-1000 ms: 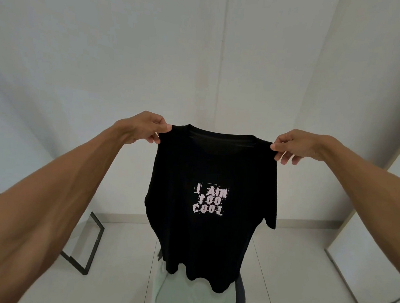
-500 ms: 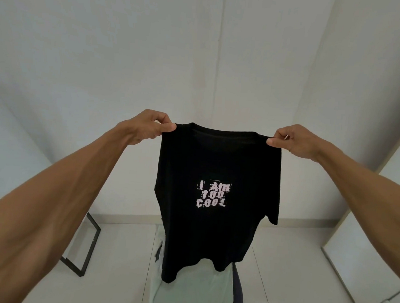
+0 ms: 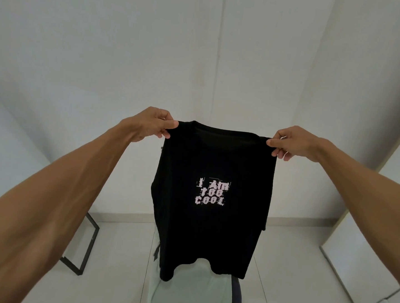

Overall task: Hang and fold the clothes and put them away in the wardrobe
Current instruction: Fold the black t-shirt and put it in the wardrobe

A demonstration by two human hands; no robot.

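Since left hand (image 3: 152, 124) and right hand (image 3: 289, 142) only pinch the shirt (image 3: 209, 235) shoulders, a slip may drop it toward 6 o'clock.

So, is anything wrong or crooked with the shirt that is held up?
Nothing serious. The black T-shirt hangs from the left hand and the right hand, which pinch it at the shoulders. Only the bottom hem is uneven: it rises in the middle and dips at both sides. No tear or stain shows.

Black T-shirt (image 3: 209, 235) bears pale pink lettering (image 3: 211, 192); white walls (image 3: 130, 51).
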